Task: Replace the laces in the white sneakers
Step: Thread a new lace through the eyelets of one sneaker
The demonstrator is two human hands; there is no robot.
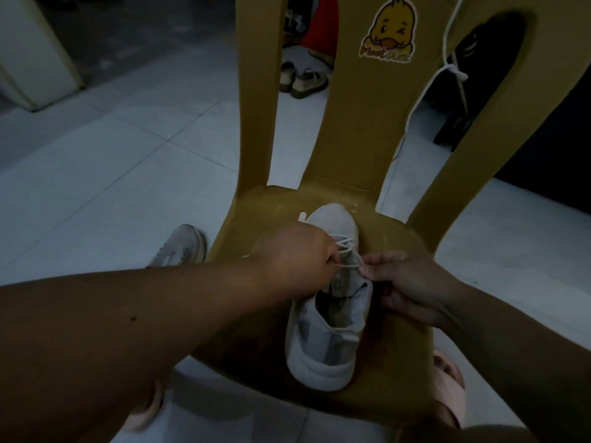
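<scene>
One sneaker [319,362] is what I have in front of me. It lies on the seat of a yellow chair [399,362], heel toward me and toe toward the backrest. Its lace [343,247] is threaded across the lower eyelets, and the upper ones near the tongue look bare. My left hand [297,251] reaches over the sneaker's left side with its fingers curled in, pinching the lace at the eyelets. My right hand [406,282] is just beside the right side, and its thumb and forefinger pinch the lace's other end, which runs short and taut between the two hands. The other right fingers are loosely bent under the hand.

The second sneaker [182,247] rests on the tiled floor [128,155] just left of the chair, partly hidden by my left arm. A white cord [456,74] hangs knotted on the right side of the backrest, near a duck sticker [388,30]. Through the gap in the backrest I can see sandals [303,79] on the floor. A pink slipper [447,388] shows below the seat at the right
</scene>
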